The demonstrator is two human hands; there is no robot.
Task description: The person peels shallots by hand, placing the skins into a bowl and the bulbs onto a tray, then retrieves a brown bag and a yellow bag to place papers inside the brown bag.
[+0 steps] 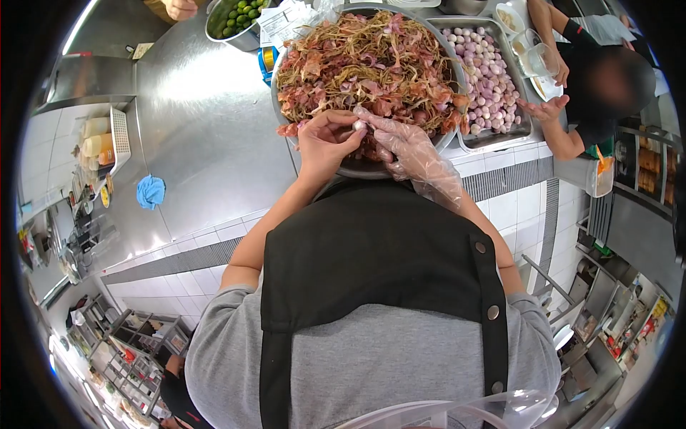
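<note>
Over the near rim of a big metal bowl [277, 107], both my hands meet around a small pale shallot [359, 125]. My left hand [325, 139], bare, is closed with its fingertips pinching the shallot. My right hand [404, 146] wears a clear plastic glove, and its fingertips press at the shallot from the other side. A heap of dry reddish skins and stringy roots [364, 64] fills the bowl. To its right, a rectangular metal tray [493, 143] holds many peeled pinkish-white shallots [486, 79].
A pot of green limes [239, 18], papers [286, 25] and a blue-and-yellow tape roll [268, 63] stand behind left. A crumpled blue cloth [151, 191] lies on the steel counter [214, 136]. At right, a co-worker's hand [547, 109] reaches near the tray; another person's hand [181, 8] shows top left.
</note>
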